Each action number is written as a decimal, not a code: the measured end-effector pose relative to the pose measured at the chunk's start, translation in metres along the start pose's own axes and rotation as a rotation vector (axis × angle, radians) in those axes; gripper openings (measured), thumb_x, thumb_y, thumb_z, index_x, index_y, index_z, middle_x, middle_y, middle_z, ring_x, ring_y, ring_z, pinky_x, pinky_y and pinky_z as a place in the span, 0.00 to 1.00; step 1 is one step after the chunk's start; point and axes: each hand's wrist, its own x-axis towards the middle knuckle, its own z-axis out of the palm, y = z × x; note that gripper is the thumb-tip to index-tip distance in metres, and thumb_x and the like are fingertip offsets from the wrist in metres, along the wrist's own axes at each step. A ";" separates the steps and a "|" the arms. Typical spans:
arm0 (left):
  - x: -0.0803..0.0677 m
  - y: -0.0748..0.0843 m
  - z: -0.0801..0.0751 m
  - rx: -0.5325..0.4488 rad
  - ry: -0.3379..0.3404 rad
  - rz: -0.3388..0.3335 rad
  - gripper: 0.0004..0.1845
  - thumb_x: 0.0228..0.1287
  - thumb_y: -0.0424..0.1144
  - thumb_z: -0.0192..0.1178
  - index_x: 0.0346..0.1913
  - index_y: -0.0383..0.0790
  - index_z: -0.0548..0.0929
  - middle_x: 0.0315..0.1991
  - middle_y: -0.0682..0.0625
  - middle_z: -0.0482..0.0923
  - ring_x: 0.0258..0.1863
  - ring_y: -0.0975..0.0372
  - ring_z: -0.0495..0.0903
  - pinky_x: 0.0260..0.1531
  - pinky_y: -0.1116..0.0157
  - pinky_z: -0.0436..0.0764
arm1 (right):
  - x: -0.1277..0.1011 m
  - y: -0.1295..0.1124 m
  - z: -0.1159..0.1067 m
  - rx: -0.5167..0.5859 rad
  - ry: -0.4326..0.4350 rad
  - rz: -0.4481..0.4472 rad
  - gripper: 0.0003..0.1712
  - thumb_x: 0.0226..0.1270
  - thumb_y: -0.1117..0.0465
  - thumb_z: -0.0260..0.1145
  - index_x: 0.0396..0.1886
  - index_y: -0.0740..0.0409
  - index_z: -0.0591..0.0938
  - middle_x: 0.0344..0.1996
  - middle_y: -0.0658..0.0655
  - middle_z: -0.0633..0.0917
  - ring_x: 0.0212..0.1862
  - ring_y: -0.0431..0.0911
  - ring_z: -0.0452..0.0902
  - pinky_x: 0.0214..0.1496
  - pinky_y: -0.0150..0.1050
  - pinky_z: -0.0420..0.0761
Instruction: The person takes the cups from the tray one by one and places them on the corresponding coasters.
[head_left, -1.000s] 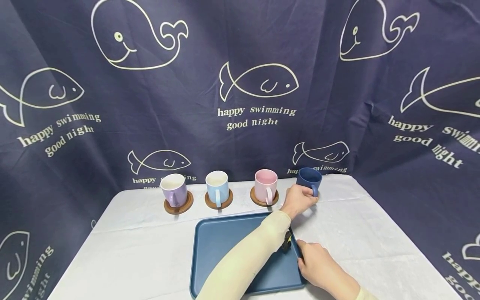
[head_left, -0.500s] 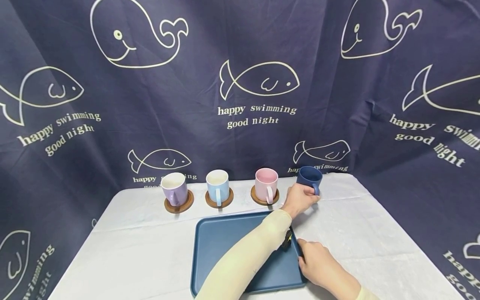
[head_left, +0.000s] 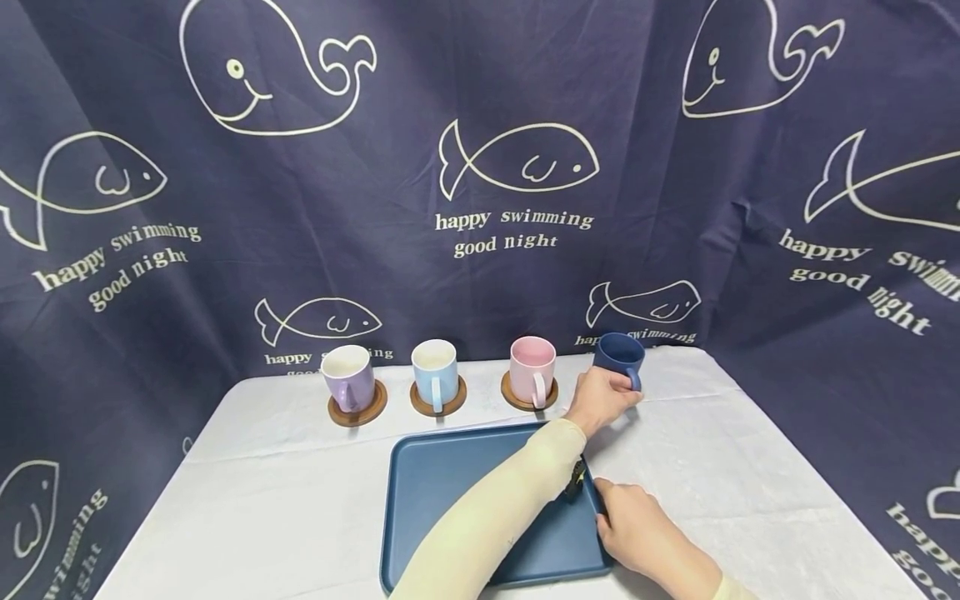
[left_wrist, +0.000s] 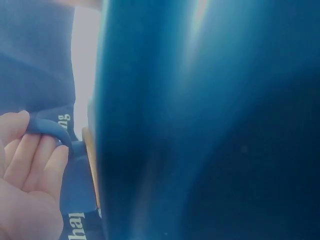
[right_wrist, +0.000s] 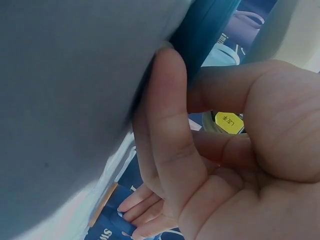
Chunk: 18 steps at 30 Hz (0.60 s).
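At the back right of the table my left hand (head_left: 603, 397) holds a dark blue mug (head_left: 618, 350) by its handle (left_wrist: 47, 126), thumb on one side and fingers curled under the other. The mug stands upright; a wooden coaster (left_wrist: 91, 167) shows at its base in the left wrist view. Lower down, my right hand (head_left: 641, 529) grips the right edge of a blue rectangular tray (head_left: 442, 492). In the right wrist view its fingers (right_wrist: 170, 100) lie against the tray's underside. My left forearm crosses over the tray and hides part of it.
A purple mug (head_left: 358, 379), a light blue mug (head_left: 442, 379) and a pink mug (head_left: 528, 371) stand in a row on wooden coasters behind the tray. White cloth (head_left: 255, 500) covers the table. A navy curtain (head_left: 517, 292) hangs right behind the mugs.
The dark blue mug's handle and my left fingertips have shifted slightly to the right. My right hand and the tray look nearly unchanged.
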 end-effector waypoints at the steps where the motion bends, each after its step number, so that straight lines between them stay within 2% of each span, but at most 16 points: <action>1: -0.001 0.001 0.000 0.005 0.001 0.001 0.06 0.53 0.43 0.80 0.35 0.52 0.95 0.23 0.66 0.87 0.26 0.81 0.79 0.40 0.79 0.76 | -0.001 0.000 0.000 0.001 0.000 0.002 0.24 0.60 0.69 0.72 0.55 0.75 0.81 0.42 0.67 0.89 0.47 0.59 0.87 0.49 0.58 0.84; 5: -0.003 0.003 -0.001 0.018 -0.001 -0.010 0.07 0.53 0.44 0.80 0.35 0.52 0.95 0.23 0.66 0.87 0.25 0.81 0.79 0.40 0.79 0.76 | -0.001 -0.001 0.000 0.003 -0.004 0.004 0.24 0.60 0.69 0.72 0.55 0.75 0.81 0.43 0.67 0.89 0.48 0.59 0.87 0.49 0.57 0.85; 11: -0.006 0.002 -0.007 -0.016 -0.034 0.003 0.09 0.54 0.43 0.79 0.39 0.50 0.95 0.25 0.64 0.88 0.26 0.81 0.80 0.39 0.79 0.77 | -0.002 -0.001 0.001 0.007 0.001 -0.001 0.23 0.60 0.69 0.72 0.55 0.73 0.82 0.42 0.65 0.89 0.47 0.58 0.87 0.48 0.56 0.85; 14: -0.007 0.002 -0.015 -0.033 -0.067 0.029 0.10 0.56 0.42 0.78 0.41 0.48 0.94 0.29 0.63 0.90 0.27 0.81 0.82 0.38 0.80 0.77 | -0.002 0.000 0.002 -0.003 0.021 -0.010 0.20 0.59 0.70 0.72 0.52 0.71 0.83 0.38 0.63 0.89 0.43 0.56 0.87 0.45 0.55 0.85; 18: -0.008 0.009 -0.036 -0.074 -0.083 0.076 0.11 0.60 0.39 0.76 0.45 0.43 0.93 0.32 0.58 0.91 0.30 0.79 0.84 0.35 0.79 0.80 | -0.002 0.000 0.002 -0.021 0.035 -0.021 0.19 0.59 0.70 0.73 0.51 0.71 0.83 0.36 0.63 0.89 0.42 0.57 0.87 0.44 0.55 0.85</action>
